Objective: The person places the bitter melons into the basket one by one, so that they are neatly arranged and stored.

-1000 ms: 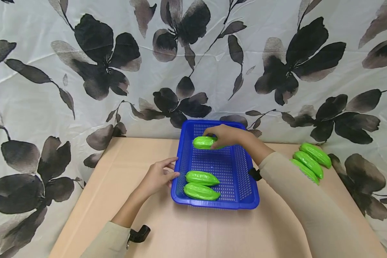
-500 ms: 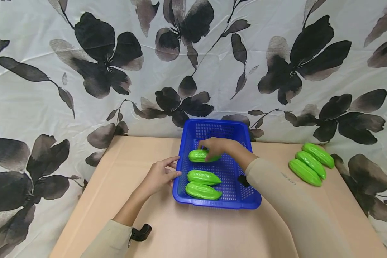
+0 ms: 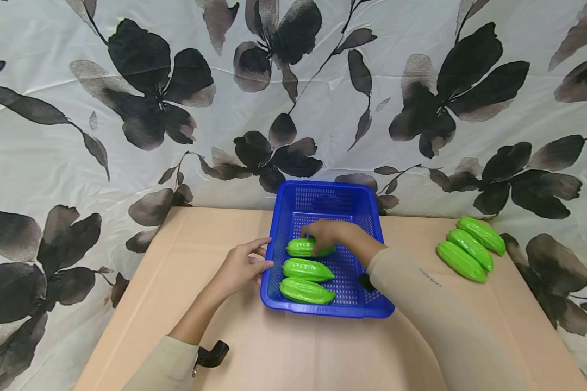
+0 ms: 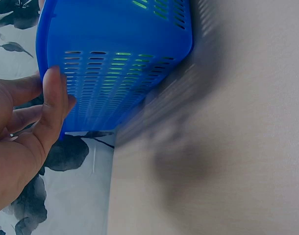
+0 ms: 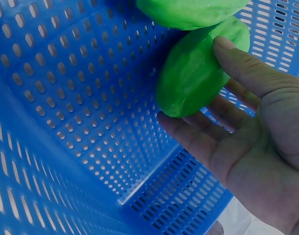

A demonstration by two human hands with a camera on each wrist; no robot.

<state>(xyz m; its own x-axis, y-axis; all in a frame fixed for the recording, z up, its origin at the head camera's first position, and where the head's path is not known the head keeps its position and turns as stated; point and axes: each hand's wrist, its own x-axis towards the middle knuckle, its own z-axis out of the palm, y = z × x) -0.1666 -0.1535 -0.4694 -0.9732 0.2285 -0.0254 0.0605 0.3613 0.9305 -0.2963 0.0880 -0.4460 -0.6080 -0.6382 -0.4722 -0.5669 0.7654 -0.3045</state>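
A blue perforated plastic basket (image 3: 349, 313) stands on the table. My left hand (image 3: 239, 267) holds its left rim, its fingers against the outer wall (image 4: 86, 34) in the left wrist view. Inside the basket, my right hand (image 3: 326, 234) grips a glossy green ridged fruit (image 3: 298, 247), its kind unclear. The right wrist view shows the thumb on this fruit (image 5: 188, 73) and fingers around its far side, partly hidden. Two similar green fruits, an upper one (image 3: 307, 270) and a lower one (image 3: 305, 290), lie side by side in the near part of the basket.
Three more green fruits (image 3: 469, 250) lie in a slanted row on the table's right side. Behind the table (image 3: 274, 353) hangs a white cloth (image 3: 342, 70) with dark flowers. Black wrist devices (image 3: 212, 355) are worn on both arms.
My right hand has brought its green fruit down from the far end of the basket, close to the two others. The left hand has stayed at the rim.
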